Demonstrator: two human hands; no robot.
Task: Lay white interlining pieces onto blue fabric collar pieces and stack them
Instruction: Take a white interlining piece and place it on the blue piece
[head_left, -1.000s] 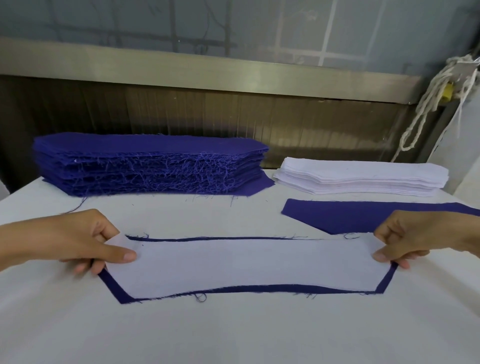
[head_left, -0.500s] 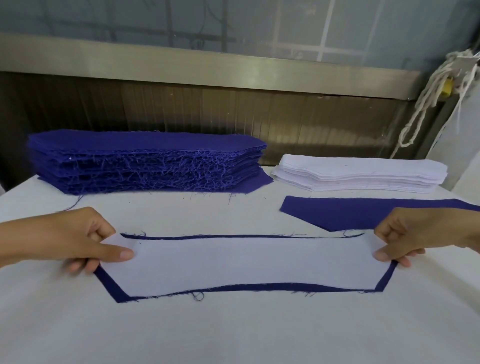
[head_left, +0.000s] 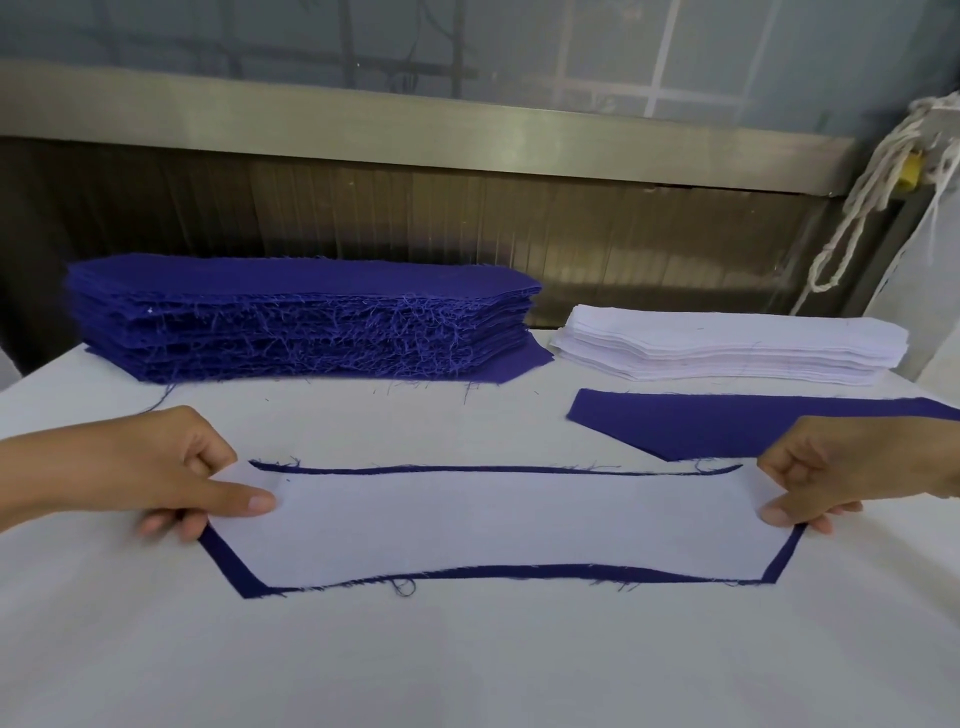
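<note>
The blue collar piece (head_left: 232, 564) is covered by the white interlining (head_left: 509, 525) except a thin border, and the loose blue piece (head_left: 727, 421) is cut by the right edge and partly hidden behind the right hand (head_left: 841, 467).

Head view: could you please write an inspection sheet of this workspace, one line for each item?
Surface: table, covered in white cloth.
Job's things: white interlining piece lies on blue collar piece; blue stack and white stack behind; single blue piece at right.
Clutter: loose threads.
Hands: left hand and right hand each pinch an interlining end.
Cables: nothing seen; a white cord hangs at right.
Surroundings: metal rail, window behind.
</note>
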